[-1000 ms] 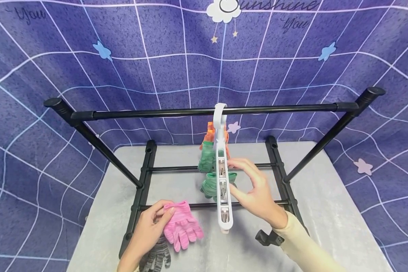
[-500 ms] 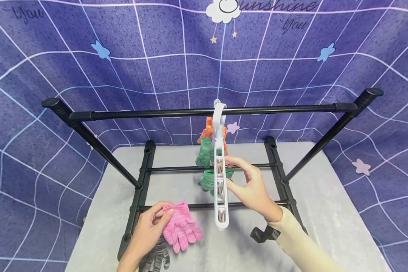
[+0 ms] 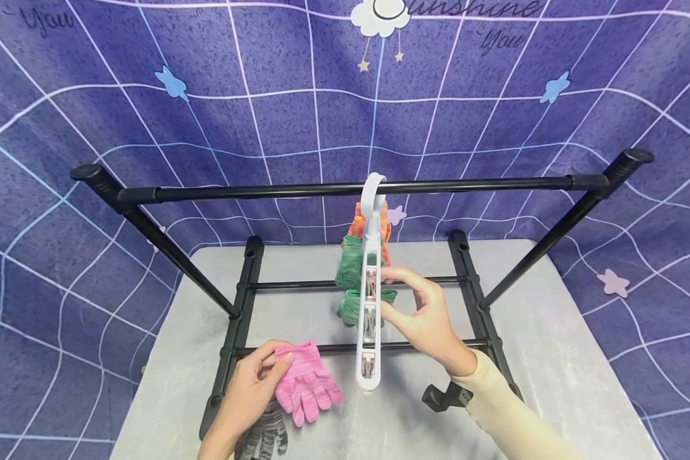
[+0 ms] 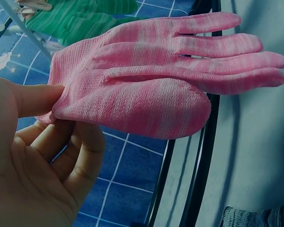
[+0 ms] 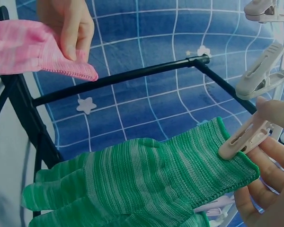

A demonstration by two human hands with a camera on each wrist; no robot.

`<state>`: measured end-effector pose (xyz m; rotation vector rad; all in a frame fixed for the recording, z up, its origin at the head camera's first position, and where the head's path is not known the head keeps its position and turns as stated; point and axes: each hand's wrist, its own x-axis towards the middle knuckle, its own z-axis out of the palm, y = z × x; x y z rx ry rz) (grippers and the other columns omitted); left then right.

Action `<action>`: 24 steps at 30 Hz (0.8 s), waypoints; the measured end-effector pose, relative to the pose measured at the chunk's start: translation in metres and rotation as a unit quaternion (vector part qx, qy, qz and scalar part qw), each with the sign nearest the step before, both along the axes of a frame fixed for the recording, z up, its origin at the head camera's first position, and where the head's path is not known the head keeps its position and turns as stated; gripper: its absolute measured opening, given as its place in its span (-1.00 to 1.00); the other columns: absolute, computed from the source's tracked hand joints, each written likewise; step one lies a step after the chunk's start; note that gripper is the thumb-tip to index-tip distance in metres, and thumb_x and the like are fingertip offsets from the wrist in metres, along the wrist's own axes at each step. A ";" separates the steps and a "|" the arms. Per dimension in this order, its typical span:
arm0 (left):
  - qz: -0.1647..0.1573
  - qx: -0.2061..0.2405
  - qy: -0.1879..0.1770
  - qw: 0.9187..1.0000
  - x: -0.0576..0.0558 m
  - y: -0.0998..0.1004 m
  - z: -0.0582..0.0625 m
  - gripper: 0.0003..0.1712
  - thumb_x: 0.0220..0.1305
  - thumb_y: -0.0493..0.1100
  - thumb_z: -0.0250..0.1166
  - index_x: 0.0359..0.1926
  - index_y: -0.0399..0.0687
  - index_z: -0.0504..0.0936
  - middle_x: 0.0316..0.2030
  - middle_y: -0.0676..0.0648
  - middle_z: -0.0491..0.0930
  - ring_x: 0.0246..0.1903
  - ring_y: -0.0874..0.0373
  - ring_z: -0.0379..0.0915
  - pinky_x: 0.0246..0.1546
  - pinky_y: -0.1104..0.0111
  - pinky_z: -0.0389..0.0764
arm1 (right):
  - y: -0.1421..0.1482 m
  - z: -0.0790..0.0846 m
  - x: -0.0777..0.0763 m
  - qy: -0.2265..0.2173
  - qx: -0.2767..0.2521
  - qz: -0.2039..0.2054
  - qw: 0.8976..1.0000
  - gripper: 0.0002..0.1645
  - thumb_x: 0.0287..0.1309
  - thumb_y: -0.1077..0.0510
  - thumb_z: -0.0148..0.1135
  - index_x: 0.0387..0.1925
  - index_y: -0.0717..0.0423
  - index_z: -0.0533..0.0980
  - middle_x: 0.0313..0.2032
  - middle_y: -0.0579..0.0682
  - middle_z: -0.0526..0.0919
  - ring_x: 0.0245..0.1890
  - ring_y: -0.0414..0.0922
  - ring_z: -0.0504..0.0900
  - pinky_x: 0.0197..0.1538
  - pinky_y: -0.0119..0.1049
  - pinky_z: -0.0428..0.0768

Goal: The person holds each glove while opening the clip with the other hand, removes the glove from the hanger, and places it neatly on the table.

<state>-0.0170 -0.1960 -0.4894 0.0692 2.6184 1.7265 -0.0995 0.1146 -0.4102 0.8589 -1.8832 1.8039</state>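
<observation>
My left hand (image 3: 253,390) pinches a pink striped knit glove (image 3: 307,386) by its cuff, near the front left of the rack. In the left wrist view the pink glove (image 4: 146,71) stretches out sideways, fingers pointing right. A white clip hanger (image 3: 370,319) hangs from the black bar. At its right side, my right hand (image 3: 428,319) pinches a pale clip (image 5: 244,139) between thumb and fingers. That clip bites the cuff of a green striped glove (image 5: 128,179), which hangs beneath. Another green glove (image 3: 351,262) and orange gloves (image 3: 386,233) hang farther back on the hanger.
A black rack (image 3: 264,193) stands on the grey table (image 3: 581,383), its bar crossing above. Under my left forearm lies a dark grey striped glove (image 3: 267,431). More pale clips (image 5: 262,71) line the hanger. A blue gridded cloth (image 3: 264,121) hangs behind.
The hanger's near end has swung slightly left, and my right hand has shifted a little left with it. My left hand keeps its hold on the pink glove, almost still.
</observation>
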 end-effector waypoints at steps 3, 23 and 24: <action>0.004 -0.002 -0.003 1.000 0.001 0.000 0.001 -0.84 0.54 0.02 0.36 0.03 0.17 0.74 -0.37 0.21 0.79 -0.42 0.24 0.73 -0.20 0.42 0.65 | 0.000 0.001 0.001 -0.004 0.001 0.003 1.000 -0.46 -0.04 0.63 0.45 0.06 0.40 0.66 -0.02 -0.02 0.78 0.00 -0.16 0.68 0.19 -0.26 0.62; -0.007 -0.031 -0.023 0.999 0.004 -0.003 0.001 -0.83 0.55 0.00 0.34 0.05 0.14 0.72 -0.44 0.24 0.77 -0.40 0.29 0.71 -0.12 0.40 0.63 | 0.003 -0.001 -0.001 0.008 0.005 -0.012 1.000 -0.46 -0.06 0.66 0.44 0.04 0.45 0.65 -0.04 0.00 0.79 -0.02 -0.21 0.70 0.21 -0.27 0.63; -0.012 -0.028 -0.023 0.999 0.005 -0.004 0.000 -0.83 0.56 0.00 0.34 0.05 0.14 0.72 -0.47 0.22 0.75 -0.44 0.30 0.67 -0.16 0.41 0.62 | 0.003 -0.001 -0.001 0.010 0.004 -0.012 1.000 -0.46 -0.06 0.66 0.43 0.04 0.46 0.65 -0.04 0.01 0.80 -0.02 -0.21 0.71 0.22 -0.27 0.63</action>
